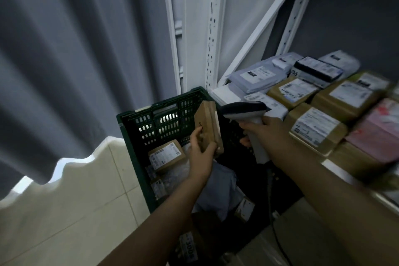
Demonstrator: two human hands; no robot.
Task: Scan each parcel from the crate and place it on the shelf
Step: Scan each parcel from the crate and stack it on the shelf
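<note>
Brown parcel (208,128) held upright above green crate (133,134), gripped in left hand (200,153), right hand (267,134) clasping scanner (246,110) aimed at it, labelled parcels on shelf (224,95) at right.

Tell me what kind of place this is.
Probably a parcel storeroom: labelled brown cardboard parcels on a white metal shelf, a dark green plastic crate of more, a grey handheld barcode scanner.

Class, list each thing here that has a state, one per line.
Left hand, grips the brown parcel.
Brown parcel, held on edge above the crate.
Right hand, grips the scanner.
Scanner, head toward the brown parcel.
Crate, holds more parcels.
Shelf, loaded with labelled packages.
</note>
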